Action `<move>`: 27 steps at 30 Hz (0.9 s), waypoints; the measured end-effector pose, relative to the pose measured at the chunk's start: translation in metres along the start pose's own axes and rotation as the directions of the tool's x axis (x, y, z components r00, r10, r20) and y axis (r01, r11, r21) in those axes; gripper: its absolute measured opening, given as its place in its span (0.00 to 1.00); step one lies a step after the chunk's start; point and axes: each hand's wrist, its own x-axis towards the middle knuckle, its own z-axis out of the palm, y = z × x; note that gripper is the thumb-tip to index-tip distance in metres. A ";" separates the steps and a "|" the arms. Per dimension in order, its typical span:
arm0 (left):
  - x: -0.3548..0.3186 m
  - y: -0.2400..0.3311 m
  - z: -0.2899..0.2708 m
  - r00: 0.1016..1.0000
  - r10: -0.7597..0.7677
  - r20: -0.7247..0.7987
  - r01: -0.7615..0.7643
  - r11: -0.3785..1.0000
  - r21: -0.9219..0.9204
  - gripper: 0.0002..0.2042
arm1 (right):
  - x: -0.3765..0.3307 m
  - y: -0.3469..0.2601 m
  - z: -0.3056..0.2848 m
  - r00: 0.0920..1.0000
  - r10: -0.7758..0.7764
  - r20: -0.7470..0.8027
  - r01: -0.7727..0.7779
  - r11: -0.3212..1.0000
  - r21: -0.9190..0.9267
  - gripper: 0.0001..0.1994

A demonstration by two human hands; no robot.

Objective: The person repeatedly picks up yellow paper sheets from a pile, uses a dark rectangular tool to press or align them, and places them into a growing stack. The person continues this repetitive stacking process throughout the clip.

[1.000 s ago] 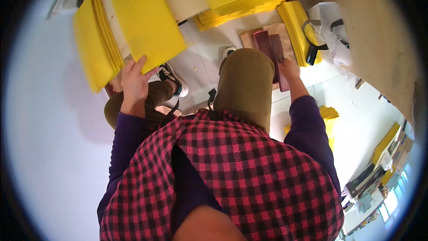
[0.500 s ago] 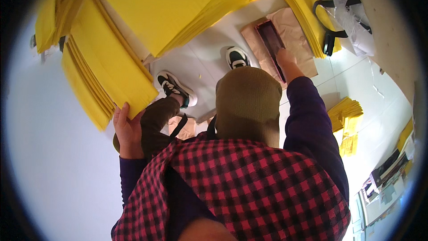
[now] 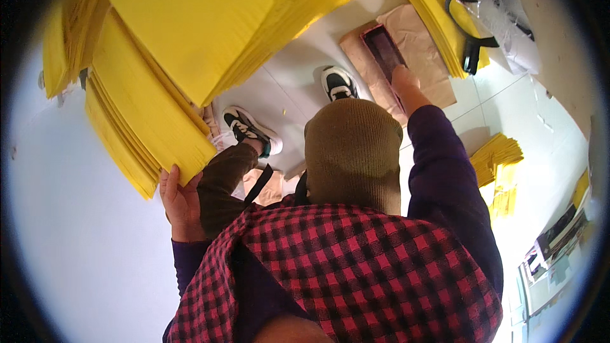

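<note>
My left hand (image 3: 182,203) is at the near corner of a stack of long yellow folded sheets (image 3: 143,105), its fingers closed around the edge, with at least one fingertip on top. Over on the right, my right hand (image 3: 405,80) is curled at the near end of a narrow, dark-red, shallow tray (image 3: 386,51). Its fingertips are hidden, so whatever they hold cannot be made out. The tray rests on brown paper (image 3: 422,44) on the floor.
A large pile of yellow sheets (image 3: 197,19) stands ahead. Another yellow stack (image 3: 435,13) lies beyond the tray, beside a black strap-like object (image 3: 471,51) and clear plastic (image 3: 508,32). More yellow bundles (image 3: 499,159) are at the right. My shoes (image 3: 338,82) are between the stacks.
The view has shifted slightly, and the left-hand stack and pile sit lower in it. My left hand remains at the stack's corner, my right hand at the tray.
</note>
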 end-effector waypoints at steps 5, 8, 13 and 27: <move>0.002 -0.003 0.001 0.998 0.006 -0.067 -0.008 1.000 -0.024 0.13 | -0.002 0.006 -0.002 0.999 -0.028 -0.029 0.028 1.000 0.013 0.14; 0.005 -0.003 0.001 0.997 -0.013 -0.075 0.012 1.000 -0.006 0.14 | 0.004 0.006 0.005 0.998 -0.055 -0.039 0.055 0.998 0.017 0.14; 0.007 -0.002 0.003 0.998 -0.020 -0.066 0.019 1.000 -0.016 0.14 | 0.007 0.000 0.013 0.999 0.011 -0.035 -0.009 0.998 0.056 0.12; 0.003 -0.003 -0.005 0.993 0.033 0.115 -0.014 0.986 -0.168 0.11 | -0.090 0.038 -0.038 0.965 -0.136 -0.225 0.110 0.986 -0.123 0.18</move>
